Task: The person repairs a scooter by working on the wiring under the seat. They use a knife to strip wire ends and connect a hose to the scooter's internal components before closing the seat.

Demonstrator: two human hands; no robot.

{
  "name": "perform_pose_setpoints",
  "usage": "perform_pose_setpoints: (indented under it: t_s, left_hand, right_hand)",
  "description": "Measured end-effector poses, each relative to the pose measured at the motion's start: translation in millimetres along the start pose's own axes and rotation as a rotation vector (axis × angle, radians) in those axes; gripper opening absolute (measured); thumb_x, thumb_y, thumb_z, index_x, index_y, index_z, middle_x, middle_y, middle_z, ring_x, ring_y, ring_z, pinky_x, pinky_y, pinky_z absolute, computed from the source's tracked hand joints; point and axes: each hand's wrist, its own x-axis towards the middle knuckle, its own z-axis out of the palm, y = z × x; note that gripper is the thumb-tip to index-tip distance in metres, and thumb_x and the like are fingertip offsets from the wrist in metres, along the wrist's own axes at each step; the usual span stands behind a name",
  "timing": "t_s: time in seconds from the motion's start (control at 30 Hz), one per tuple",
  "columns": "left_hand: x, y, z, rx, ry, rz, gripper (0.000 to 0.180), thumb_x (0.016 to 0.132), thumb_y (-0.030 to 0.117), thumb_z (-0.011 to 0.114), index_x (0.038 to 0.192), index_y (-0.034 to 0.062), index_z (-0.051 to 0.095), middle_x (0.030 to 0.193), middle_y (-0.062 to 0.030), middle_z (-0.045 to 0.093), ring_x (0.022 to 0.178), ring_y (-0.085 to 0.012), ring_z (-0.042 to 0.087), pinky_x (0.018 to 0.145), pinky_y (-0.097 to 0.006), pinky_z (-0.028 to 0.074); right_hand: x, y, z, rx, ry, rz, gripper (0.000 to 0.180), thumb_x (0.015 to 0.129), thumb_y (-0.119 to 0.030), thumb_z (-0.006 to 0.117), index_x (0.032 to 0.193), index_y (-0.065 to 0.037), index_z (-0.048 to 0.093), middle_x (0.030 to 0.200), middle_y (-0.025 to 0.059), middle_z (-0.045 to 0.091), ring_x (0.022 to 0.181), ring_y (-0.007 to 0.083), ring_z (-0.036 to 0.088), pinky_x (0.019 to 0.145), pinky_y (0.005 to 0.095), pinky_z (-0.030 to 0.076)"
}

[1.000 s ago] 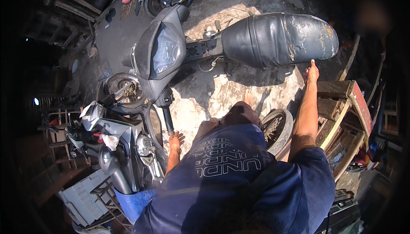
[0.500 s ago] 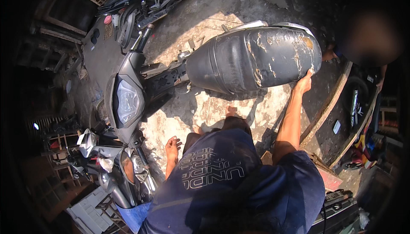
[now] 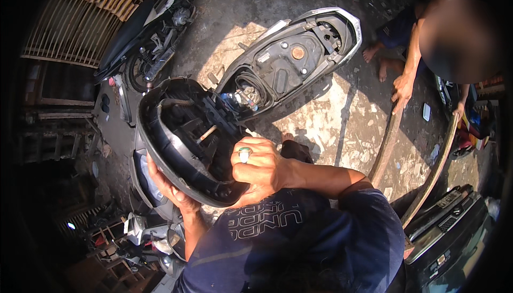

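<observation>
Both hands grip scooter seat [image 3: 184, 138], lifted, underside facing up, over scooter. Left hand [image 3: 168, 186] cups lower rim from beneath, fingers curled under edge. Right hand [image 3: 259, 167], ring on finger, clamps near rim, thumb inside. Seat looks bulky, stiff plastic pan with ribs; probably moderate weight, awkward more than heavy. Best hold likely rim edges, opposite sides. Beyond: open storage bay [image 3: 288, 63] of scooter, cracked concrete floor [image 3: 342, 122]. Another person [image 3: 422, 58] crouches right, holding curved strip [image 3: 387, 143].
</observation>
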Motion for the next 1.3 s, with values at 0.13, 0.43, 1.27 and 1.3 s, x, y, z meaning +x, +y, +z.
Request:
perform_pose_setpoints:
  t_s: [0.13,0.43,1.27,1.3]
  left_hand:
    - [-15.5,34.1,-6.1,0.075,0.077,0.229,0.114,0.082,0.08,0.058,0.153,-0.005,0.03,0.15,-0.0254,0.043,0.134,-0.0343,0.05,0.114,-0.046,0.036]
    - [-23.6,59.8,-17.8,0.24,0.225,0.2,0.116,0.081,0.082,0.054,0.152,-0.0069,0.03,0.151,-0.0275,0.041,0.137,-0.0367,0.045,0.116,-0.05,0.032]
    - [-131.0,42.9,-131.3,0.564,0.83,-0.08,0.076,0.088,0.055,0.057,0.145,0.0053,0.049,0.137,-0.0186,0.056,0.124,-0.0343,0.056,0.105,-0.053,0.045]
    - [-131.8,45.4,-131.5,0.569,0.836,-0.082,0.077,0.087,0.055,0.058,0.145,0.0056,0.049,0.137,-0.0189,0.055,0.125,-0.0346,0.056,0.106,-0.053,0.045]
  right_hand:
    - [13.7,-2.2,26.2,0.156,-0.195,0.024,0.06,0.071,-0.057,0.082,0.072,-0.006,0.052,0.067,0.0056,0.05,0.062,0.0265,0.053,0.057,0.0382,0.04]
    - [-5.3,13.3,48.7,0.422,-0.421,0.236,0.064,0.074,-0.066,0.079,0.078,-0.006,0.058,0.065,0.0072,0.06,0.059,0.0298,0.061,0.059,0.0404,0.048]
    - [-294.5,408.8,127.9,-0.811,-0.845,1.124,0.038,0.085,-0.029,0.067,0.109,-0.001,0.063,0.09,0.0155,0.075,0.092,0.0295,0.074,0.079,0.0428,0.058]
    - [-297.5,409.7,126.9,-0.803,-0.86,1.094,0.038,0.084,-0.031,0.067,0.108,-0.002,0.064,0.093,0.016,0.075,0.095,0.0296,0.074,0.082,0.0425,0.058]
